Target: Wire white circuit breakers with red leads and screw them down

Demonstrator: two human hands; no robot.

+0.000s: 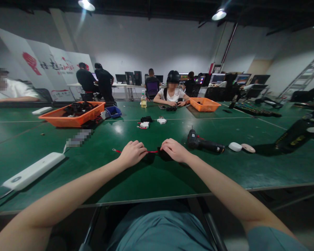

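Left hand: the left hand (pixel 133 153) closes over the red wire (pixel 152 151), which emerges on both sides.
Right hand: the right hand (pixel 174 150) grips the black piece (pixel 163 155) with its fingertips.
Progress: seemingly midway; wire and piece meet between the hands, but the fingers hide whether they are fastened, and neither has been let go.
Wire: thin, red, with a metal ring end (pixel 114 149) at left.
Black piece: dark, mostly covered, at the near centre of the worktop (pixel 159 181).
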